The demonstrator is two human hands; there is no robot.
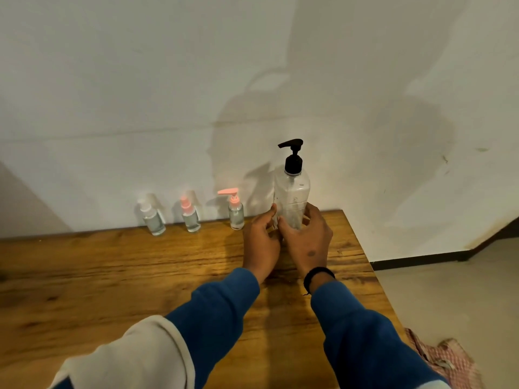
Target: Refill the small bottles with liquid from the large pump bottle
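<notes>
Clear pump bottle [292,197] gripped by left hand [261,242], right hand [307,240]; three small bottles [191,216] beside.

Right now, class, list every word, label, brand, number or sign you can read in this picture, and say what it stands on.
None can be read.
Large pump bottle: clear body, no label visible.
Three small bottles: no print visible; too small to tell.
Checked cloth on the floor: pattern only, no text.
Wall and wooden table: no signs.
</notes>
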